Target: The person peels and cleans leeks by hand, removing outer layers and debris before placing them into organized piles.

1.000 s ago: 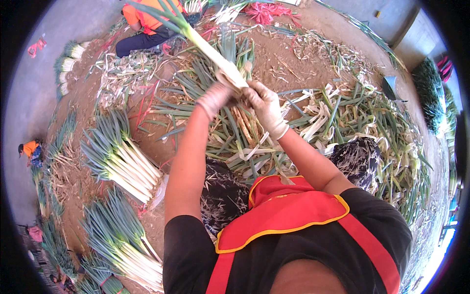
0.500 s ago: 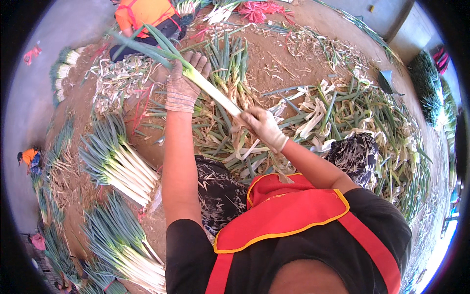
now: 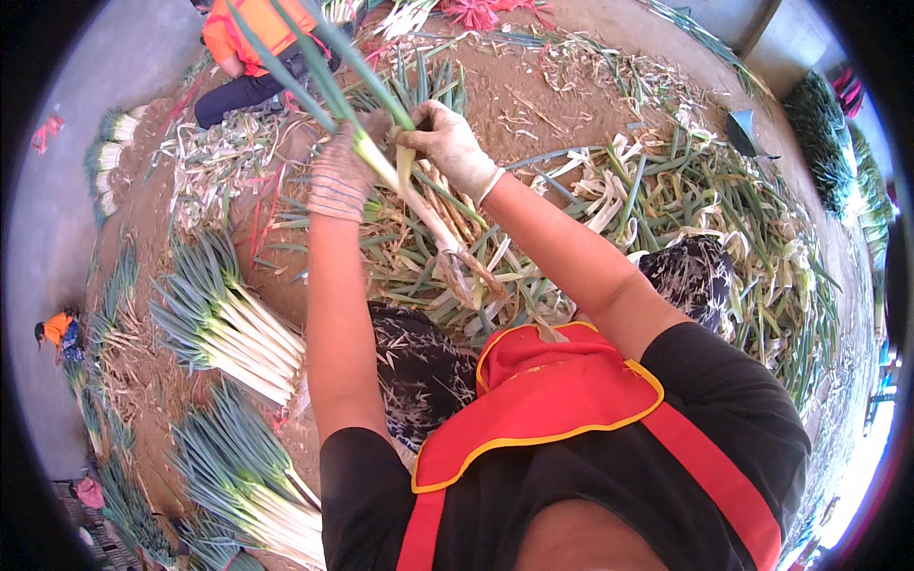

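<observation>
My gloved left hand [image 3: 345, 173] is closed around a large green onion [image 3: 427, 211], its green leaves pointing up and away and its white root end slanting down towards me. My gloved right hand [image 3: 455, 150] pinches an outer leaf [image 3: 406, 164] of it just right of the left hand, where the stalk divides into leaves. Withered outer layers hang at the root end. Behind my hands lies a bunch of untrimmed green onions [image 3: 433, 86], partly hidden by them.
Peeled green onions lie in a pile [image 3: 248, 328] to my left, with another pile [image 3: 252, 476] nearer. Stripped leaves [image 3: 666, 214] cover the ground ahead and to the right. A person in an orange top [image 3: 252, 38] sits at the far left. Dark green bundles [image 3: 821, 143] stand far right.
My right hand has moved from the root end up to the leaves and now grips an outer leaf. The green onion's leaves have spread apart; its root end hangs lower.
</observation>
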Demonstrator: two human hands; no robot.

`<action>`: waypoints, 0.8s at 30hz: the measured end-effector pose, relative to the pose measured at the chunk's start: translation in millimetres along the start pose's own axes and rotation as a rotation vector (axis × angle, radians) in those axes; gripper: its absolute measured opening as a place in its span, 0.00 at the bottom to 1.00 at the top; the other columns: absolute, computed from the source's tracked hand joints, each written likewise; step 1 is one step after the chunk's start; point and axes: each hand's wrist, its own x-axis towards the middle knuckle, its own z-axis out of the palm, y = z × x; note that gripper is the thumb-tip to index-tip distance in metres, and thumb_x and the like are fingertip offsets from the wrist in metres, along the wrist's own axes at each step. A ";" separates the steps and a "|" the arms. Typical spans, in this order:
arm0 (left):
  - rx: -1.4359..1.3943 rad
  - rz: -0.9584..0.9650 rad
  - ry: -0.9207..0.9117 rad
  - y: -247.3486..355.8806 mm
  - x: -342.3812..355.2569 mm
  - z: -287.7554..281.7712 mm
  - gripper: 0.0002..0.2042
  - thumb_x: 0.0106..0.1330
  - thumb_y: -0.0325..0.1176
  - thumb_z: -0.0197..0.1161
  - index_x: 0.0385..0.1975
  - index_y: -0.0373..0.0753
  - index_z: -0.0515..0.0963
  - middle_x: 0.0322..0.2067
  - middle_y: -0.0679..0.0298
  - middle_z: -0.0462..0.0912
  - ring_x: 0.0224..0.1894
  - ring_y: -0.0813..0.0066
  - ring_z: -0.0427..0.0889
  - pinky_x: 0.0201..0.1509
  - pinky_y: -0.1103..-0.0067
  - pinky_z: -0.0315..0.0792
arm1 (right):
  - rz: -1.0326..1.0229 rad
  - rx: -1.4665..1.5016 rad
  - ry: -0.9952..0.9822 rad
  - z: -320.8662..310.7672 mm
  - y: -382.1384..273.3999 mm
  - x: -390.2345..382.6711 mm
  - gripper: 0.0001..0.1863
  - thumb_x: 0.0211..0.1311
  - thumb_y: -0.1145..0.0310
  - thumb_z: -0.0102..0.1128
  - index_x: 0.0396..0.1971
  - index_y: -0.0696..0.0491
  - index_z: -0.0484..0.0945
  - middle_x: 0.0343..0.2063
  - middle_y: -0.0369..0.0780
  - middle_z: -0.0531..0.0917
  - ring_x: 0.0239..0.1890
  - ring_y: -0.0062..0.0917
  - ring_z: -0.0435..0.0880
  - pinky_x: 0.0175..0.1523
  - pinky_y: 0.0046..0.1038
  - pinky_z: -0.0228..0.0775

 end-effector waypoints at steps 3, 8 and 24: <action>0.051 0.154 0.131 28.2 -11.6 -29.7 0.15 0.65 0.44 0.58 0.41 0.38 0.71 0.37 0.61 0.77 0.43 0.60 0.79 0.51 0.59 0.76 | 0.188 0.260 0.028 -5.4 -10.4 -24.3 0.12 0.56 0.73 0.65 0.37 0.59 0.72 0.29 0.38 0.80 0.32 0.22 0.80 0.36 0.25 0.76; 0.076 0.270 0.103 60.0 -23.8 -40.7 0.14 0.69 0.44 0.54 0.39 0.38 0.72 0.29 0.66 0.71 0.29 0.72 0.71 0.33 0.75 0.71 | 0.406 -0.142 0.231 -95.6 78.1 -63.7 0.12 0.58 0.70 0.62 0.38 0.59 0.73 0.28 0.40 0.81 0.29 0.23 0.80 0.32 0.24 0.76; -0.140 0.365 0.016 108.7 -33.1 -77.5 0.17 0.70 0.50 0.48 0.35 0.41 0.70 0.25 0.71 0.67 0.23 0.79 0.66 0.29 0.78 0.67 | 0.833 -1.496 -0.323 -205.0 157.5 -192.3 0.22 0.57 0.52 0.58 0.42 0.55 0.79 0.39 0.47 0.83 0.44 0.39 0.83 0.47 0.39 0.74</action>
